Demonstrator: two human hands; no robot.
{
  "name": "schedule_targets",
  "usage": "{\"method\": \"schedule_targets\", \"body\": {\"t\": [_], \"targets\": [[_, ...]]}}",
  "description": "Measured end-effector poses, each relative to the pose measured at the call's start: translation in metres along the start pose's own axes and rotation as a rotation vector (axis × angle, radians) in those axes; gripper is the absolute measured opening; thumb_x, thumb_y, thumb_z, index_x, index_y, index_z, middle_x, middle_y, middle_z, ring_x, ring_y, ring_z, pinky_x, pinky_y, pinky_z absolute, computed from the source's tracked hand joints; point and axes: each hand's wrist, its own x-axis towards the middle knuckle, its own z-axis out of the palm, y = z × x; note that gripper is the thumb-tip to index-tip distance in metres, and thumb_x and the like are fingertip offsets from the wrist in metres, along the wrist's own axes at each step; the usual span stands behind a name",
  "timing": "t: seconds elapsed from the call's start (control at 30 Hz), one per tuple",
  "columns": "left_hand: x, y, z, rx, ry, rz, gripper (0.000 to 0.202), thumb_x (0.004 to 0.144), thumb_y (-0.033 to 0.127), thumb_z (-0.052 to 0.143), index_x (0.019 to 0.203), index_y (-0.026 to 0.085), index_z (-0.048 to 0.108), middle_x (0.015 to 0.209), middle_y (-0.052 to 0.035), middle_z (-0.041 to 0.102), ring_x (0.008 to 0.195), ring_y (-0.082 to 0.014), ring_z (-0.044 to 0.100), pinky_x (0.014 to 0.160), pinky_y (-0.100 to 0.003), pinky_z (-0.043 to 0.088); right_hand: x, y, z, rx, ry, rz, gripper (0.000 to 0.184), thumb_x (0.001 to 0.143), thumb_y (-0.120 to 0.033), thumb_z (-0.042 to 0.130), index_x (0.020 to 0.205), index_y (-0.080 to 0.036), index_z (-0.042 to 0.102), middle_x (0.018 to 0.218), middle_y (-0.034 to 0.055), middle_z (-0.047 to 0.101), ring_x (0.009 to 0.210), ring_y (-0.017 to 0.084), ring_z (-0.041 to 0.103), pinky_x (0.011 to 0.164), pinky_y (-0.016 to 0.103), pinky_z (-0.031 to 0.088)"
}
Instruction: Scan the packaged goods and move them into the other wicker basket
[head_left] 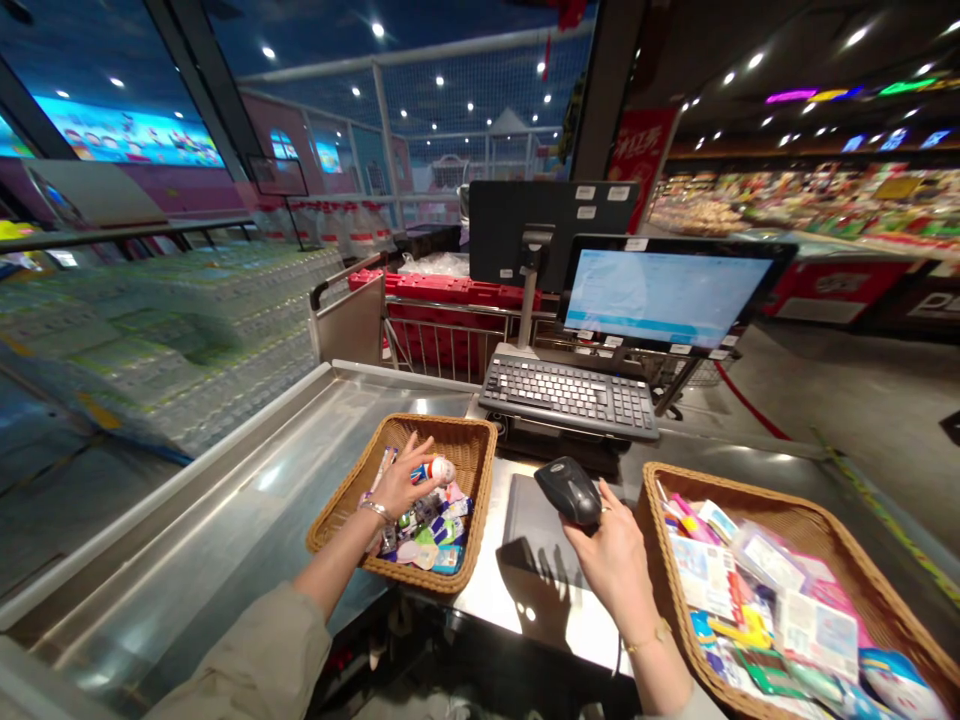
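1. The left hand [405, 482] reaches into the left basket [486, 500], its fingers spread apart over a small white-topped container [442, 469]. The hand covers part of the container; whether thumb and fingers pinch it, I cannot tell.
2. The right hand [615, 555] has its fingers wrapped round the near end of a black scanner [566, 488], above the counter beside the right basket [750, 487]. Some of the fingers are hidden beneath it.
3. The right basket is cut off by the bottom edge, and its small packets overlap so much that many cannot be made out. Bottles stacked at the left are blurred.
4. Text on the lit screen [667, 297] is too faint to read, as are the small white stickers on the dark monitor [499, 235] behind it. A red banner [641, 145] carries pale characters; a dark panel [934, 303] at the right edge shows a large white "D", the rest cut off.
5. Both baskets are brown, woven and round-cornered. The counter [300, 490] is shiny metal; the keyboard [570, 390] has pale keys in a dark frame.
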Motion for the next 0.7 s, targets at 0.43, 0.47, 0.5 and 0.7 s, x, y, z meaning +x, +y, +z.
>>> {"method": "schedule_targets", "body": {"t": [0.43,0.47,0.5,0.7], "targets": [[0.014,0.078,-0.009,-0.125,0.201,0.162,0.044,0.086,0.047,0.054,0.126,0.029,0.057,0.151,-0.0046,0.037,0.147,-0.0267,0.011,0.115,-0.058,0.014,-0.005,-0.013,-0.02,-0.091,0.011,-0.207,0.036,0.074,-0.023,0.053,0.109,-0.024,0.061,0.13,0.0042,0.06,0.138,0.029,0.033,0.111,0.06,0.015],[0.015,0.082,-0.008,-0.133,0.205,0.176,0.044,0.086,0.047,0.054,0.126,0.029,0.057,0.151,-0.0042,0.037,0.147,-0.0259,0.011,0.116,-0.057,0.014,-0.005,-0.014,-0.022,-0.097,0.014,-0.213,0.037,0.074,-0.023,0.053,0.11,-0.024,0.062,0.13,0.0043,0.06,0.138,0.029,0.033,0.111,0.06,0.015],[0.016,0.086,-0.007,-0.144,0.21,0.19,0.044,0.086,0.047,0.054,0.127,0.029,0.057,0.152,-0.0038,0.037,0.147,-0.0253,0.011,0.116,-0.056,0.014,-0.006,-0.014,-0.024,-0.103,0.017,-0.219,0.038,0.074,-0.022,0.053,0.11,-0.024,0.062,0.13,0.0045,0.06,0.138,0.029,0.033,0.111,0.059,0.015],[0.023,0.099,-0.005,-0.129,0.211,0.243,0.047,0.086,0.049,0.054,0.129,0.029,0.055,0.152,-0.0041,0.035,0.147,-0.0252,0.011,0.116,-0.055,0.014,-0.009,-0.015,-0.032,-0.131,0.029,-0.27,0.035,0.072,-0.021,0.055,0.106,-0.023,0.064,0.132,0.0045,0.059,0.138,0.029,0.032,0.111,0.06,0.012]]}}
